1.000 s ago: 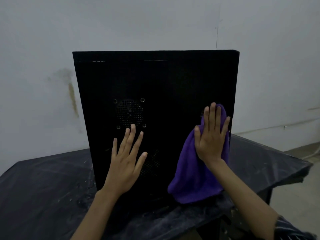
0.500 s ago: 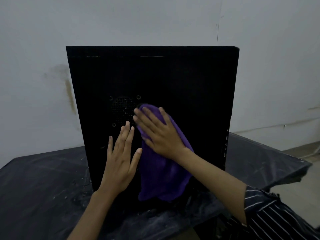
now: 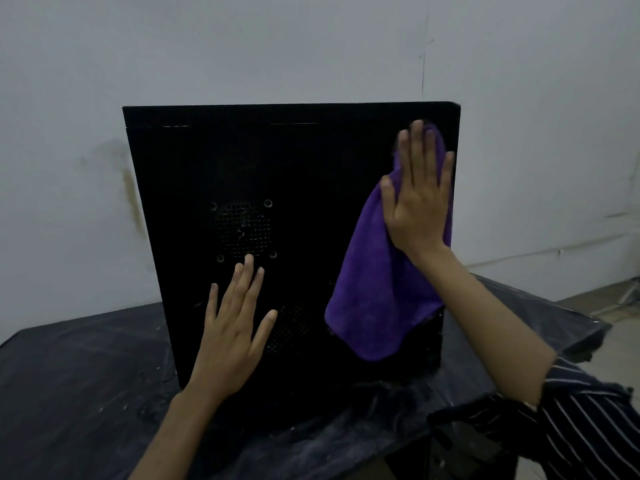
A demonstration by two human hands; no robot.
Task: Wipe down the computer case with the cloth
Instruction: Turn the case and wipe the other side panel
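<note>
A black computer case (image 3: 304, 174) stands upright on the table, its side panel with round fan vents facing me. My right hand (image 3: 417, 199) presses a purple cloth (image 3: 374, 292) flat against the panel near its upper right corner, fingers straight and pointing up. Most of the cloth hangs loose below the palm. My left hand (image 3: 232, 327) lies flat on the lower middle of the panel just under the fan vent, fingers spread and straight.
The dark table (image 3: 76, 386) is scuffed with white marks and ends close on the right (image 3: 568, 323). A pale wall (image 3: 311, 46) rises right behind the case. Bare floor (image 3: 620, 320) shows at the far right.
My right hand has swept the cloth from the middle of the panel beside the fan vent up to the upper right corner. My left hand has stayed flat on the panel.
</note>
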